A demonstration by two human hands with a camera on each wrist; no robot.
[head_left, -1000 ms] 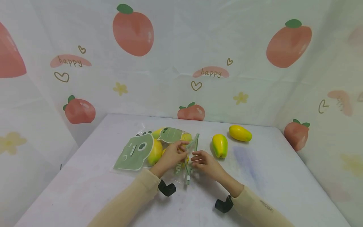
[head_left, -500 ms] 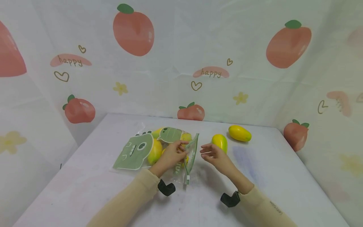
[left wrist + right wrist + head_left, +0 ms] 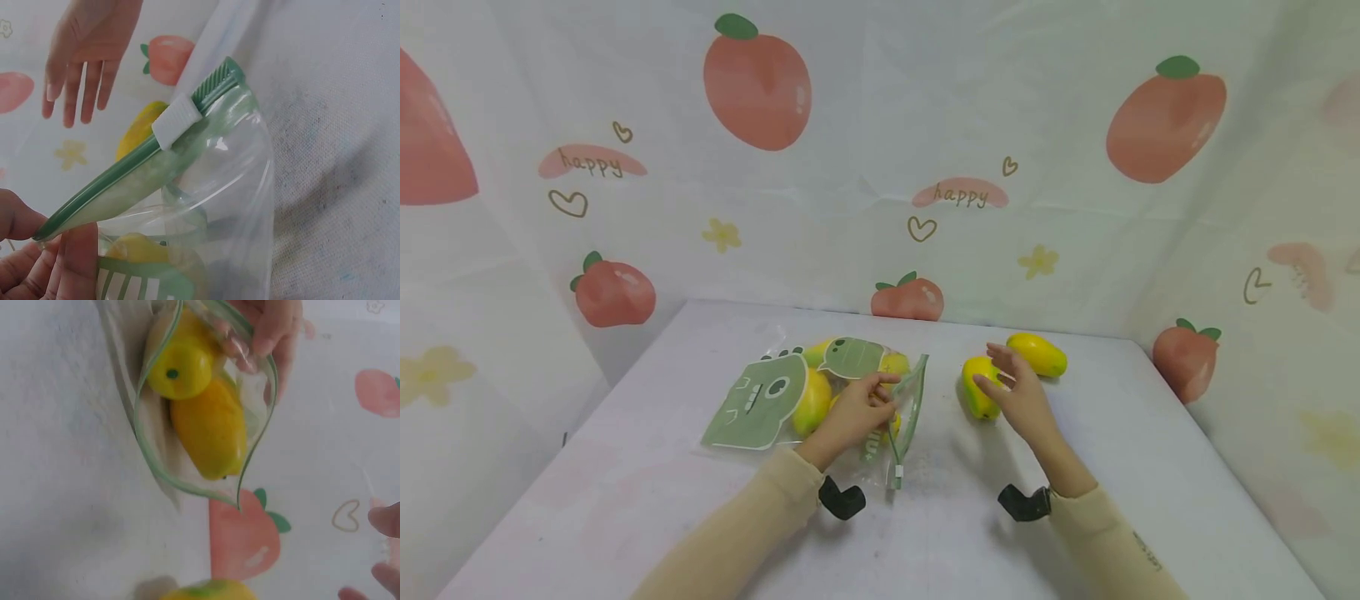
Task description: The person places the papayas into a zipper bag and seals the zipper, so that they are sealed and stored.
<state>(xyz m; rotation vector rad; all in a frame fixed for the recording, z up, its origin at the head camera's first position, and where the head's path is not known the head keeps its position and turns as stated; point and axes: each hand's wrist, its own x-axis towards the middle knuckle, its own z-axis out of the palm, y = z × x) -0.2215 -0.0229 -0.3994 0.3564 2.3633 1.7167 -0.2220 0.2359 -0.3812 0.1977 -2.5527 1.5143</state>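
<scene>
My left hand (image 3: 853,412) pinches the green zip edge of a clear zip bag (image 3: 231,175) printed with green dinosaurs. Several yellow fruits, mango-like, lie inside it; the right wrist view looks through the gaping mouth at one yellow fruit (image 3: 209,428) behind another. A white slider (image 3: 177,122) sits near one end of the zip. My right hand (image 3: 1026,400), fingers spread and holding nothing, hovers over a yellow-green mango (image 3: 977,392) and partly covers it in the head view. Behind that hand lies a second mango (image 3: 1037,354).
Both loose mangoes lie on the white table (image 3: 1120,450), right of the bag. A white cloth backdrop (image 3: 820,217) printed with peaches rises behind the table's far edge. Each wrist carries a black camera mount (image 3: 1024,504).
My right hand has left the bag's mouth and moved right and away from me, over the nearer mango, its fingers spreading. My left hand still holds the bag in the same place.
</scene>
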